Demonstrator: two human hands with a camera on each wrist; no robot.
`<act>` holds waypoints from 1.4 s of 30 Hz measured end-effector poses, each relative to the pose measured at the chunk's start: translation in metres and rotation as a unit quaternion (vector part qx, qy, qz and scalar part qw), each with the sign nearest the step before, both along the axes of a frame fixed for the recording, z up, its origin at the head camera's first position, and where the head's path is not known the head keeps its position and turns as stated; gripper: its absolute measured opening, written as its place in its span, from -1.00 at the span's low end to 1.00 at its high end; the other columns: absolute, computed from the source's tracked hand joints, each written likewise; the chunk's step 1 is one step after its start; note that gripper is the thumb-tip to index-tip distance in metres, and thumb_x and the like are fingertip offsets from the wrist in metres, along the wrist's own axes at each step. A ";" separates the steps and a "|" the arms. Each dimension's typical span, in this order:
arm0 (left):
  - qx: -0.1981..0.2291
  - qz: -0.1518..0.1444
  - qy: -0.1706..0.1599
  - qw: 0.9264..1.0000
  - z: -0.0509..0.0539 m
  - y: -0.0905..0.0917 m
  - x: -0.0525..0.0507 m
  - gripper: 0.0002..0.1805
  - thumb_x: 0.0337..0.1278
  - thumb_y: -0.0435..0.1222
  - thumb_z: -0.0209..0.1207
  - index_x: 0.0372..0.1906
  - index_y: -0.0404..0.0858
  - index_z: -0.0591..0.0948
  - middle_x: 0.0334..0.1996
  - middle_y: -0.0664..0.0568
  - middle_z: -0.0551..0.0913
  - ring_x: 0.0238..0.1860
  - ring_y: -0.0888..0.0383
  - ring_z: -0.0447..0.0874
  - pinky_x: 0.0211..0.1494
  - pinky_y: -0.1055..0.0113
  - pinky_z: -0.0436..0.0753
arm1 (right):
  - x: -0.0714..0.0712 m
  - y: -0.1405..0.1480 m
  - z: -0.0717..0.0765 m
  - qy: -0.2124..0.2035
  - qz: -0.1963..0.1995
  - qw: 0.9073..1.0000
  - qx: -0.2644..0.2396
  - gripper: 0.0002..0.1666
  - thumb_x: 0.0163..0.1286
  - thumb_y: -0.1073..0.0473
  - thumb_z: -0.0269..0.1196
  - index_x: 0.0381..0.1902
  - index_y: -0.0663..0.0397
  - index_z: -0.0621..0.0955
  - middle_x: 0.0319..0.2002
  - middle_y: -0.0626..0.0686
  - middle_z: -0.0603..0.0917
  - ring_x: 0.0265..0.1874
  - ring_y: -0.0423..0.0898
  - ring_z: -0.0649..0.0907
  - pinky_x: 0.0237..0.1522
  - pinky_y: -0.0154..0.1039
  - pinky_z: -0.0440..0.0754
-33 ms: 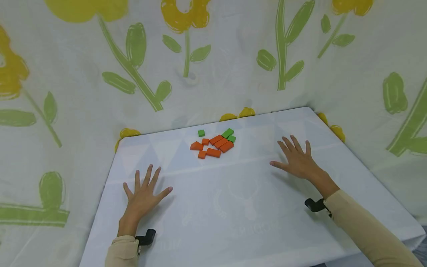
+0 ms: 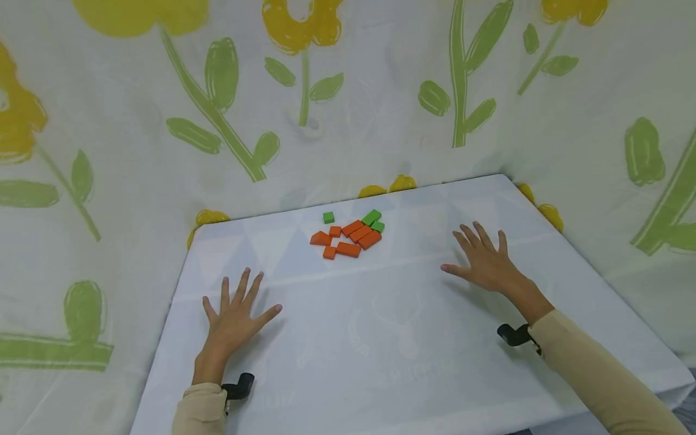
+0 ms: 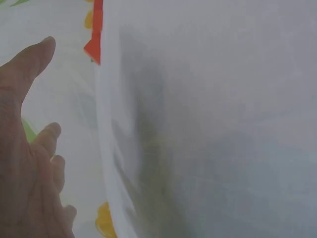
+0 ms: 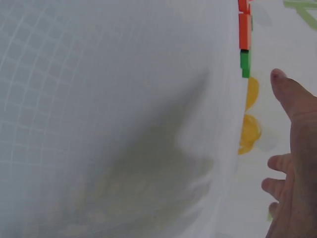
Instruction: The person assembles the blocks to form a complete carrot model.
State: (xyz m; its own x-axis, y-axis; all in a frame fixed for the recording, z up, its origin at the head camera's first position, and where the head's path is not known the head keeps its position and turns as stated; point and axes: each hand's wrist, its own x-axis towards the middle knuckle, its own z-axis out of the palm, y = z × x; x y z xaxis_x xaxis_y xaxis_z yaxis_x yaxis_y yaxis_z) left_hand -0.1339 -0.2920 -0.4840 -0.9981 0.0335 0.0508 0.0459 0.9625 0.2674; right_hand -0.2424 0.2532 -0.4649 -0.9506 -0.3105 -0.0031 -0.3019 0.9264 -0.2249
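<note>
In the head view the left hand (image 2: 231, 326) is spread over the left part of the white-covered table (image 2: 348, 338), fingers apart, holding nothing. The right hand (image 2: 489, 266) is likewise spread, at the right, with its thumb toward the blocks. Both wrist views show the hands, left (image 3: 29, 144) and right (image 4: 297, 148), raised above the cloth. Between and beyond the hands lies a group of small blocks: orange ones, among them a long block (image 2: 348, 249) and a sloped-sided one (image 2: 320, 238), and green ones (image 2: 371, 217). A green block (image 2: 328, 217) lies apart behind them.
Behind the table hangs a pale curtain (image 2: 359, 145) printed with yellow flowers and green leaves. Black devices (image 2: 238, 386) are strapped at both wrists, near the beige sleeves (image 2: 603, 374). The table's back edge runs just beyond the blocks.
</note>
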 end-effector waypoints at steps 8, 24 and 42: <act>-0.001 -0.007 0.014 1.000 0.005 0.011 -0.025 0.11 0.09 0.48 -0.01 0.63 0.03 -0.02 0.61 0.00 -0.08 0.54 -0.30 -0.28 0.29 -0.46 -0.45 | -0.010 -0.026 0.003 0.040 0.030 0.998 -0.049 0.10 0.32 -0.46 0.15 0.52 0.17 0.20 0.50 0.24 0.19 0.51 0.23 0.00 0.32 0.42 -0.18; 0.006 0.006 0.076 0.997 0.010 0.143 -0.109 -0.21 0.13 0.29 0.12 0.29 -0.18 0.51 0.23 -0.09 0.49 0.24 -0.11 0.32 0.27 -0.18 0.14 | -0.040 -0.124 0.002 0.094 0.053 0.990 -0.088 -0.29 0.34 -0.18 0.32 0.26 0.18 0.54 0.22 0.19 0.56 0.24 0.16 0.42 0.12 0.23 0.28; 0.005 0.046 0.049 0.998 -0.005 0.186 -0.140 -0.21 0.07 0.17 0.31 0.25 -0.30 0.51 0.10 -0.17 0.52 0.21 -0.10 0.30 0.27 -0.21 0.13 | -0.053 -0.152 -0.011 0.065 0.027 0.992 -0.100 -0.46 0.41 0.02 0.27 0.25 0.15 0.56 0.19 0.18 0.58 0.21 0.15 0.46 0.13 0.21 0.31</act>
State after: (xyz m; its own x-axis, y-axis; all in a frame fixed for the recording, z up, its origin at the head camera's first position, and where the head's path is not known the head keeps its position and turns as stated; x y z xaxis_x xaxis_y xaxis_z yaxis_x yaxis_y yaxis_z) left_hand -0.2739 -0.1055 -0.4889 -0.9873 -0.0588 0.1477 -0.0160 0.9611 0.2758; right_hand -0.2956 0.1016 -0.4756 -0.9205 -0.3434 0.1862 -0.3891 0.8483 -0.3591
